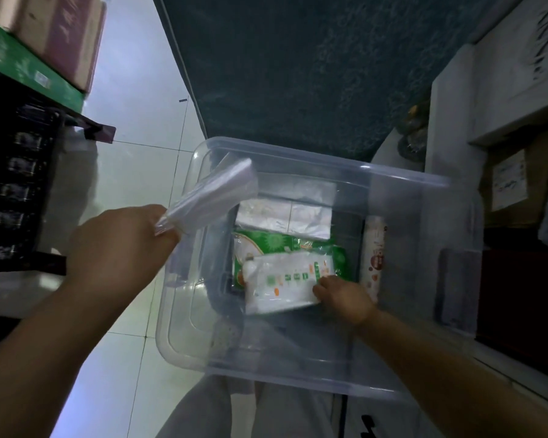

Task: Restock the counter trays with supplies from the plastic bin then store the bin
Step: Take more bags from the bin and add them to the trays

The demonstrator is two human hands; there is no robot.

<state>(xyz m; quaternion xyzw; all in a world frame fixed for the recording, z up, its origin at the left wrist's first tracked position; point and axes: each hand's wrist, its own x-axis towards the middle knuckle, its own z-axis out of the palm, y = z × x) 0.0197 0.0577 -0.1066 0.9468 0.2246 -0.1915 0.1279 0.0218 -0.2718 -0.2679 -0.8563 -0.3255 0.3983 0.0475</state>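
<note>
Head view: the right hand [345, 298] has its grip pinched on the near corner of a white packet [285, 279] inside the plastic bin [298, 377], probably to lift it off the green packet [276, 245] beneath. The left hand [121, 248] grips a clear sleeve [215, 197] above the bin's left rim, likely bound for the trays. Silver packs [285, 213] lie toward the bin's far wall, and a white bottle [374, 254] lies along its right wall.

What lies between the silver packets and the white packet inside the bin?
In the head view, a green packet lies between the silver packets and the white packet, its near part covered by the white one.
</note>
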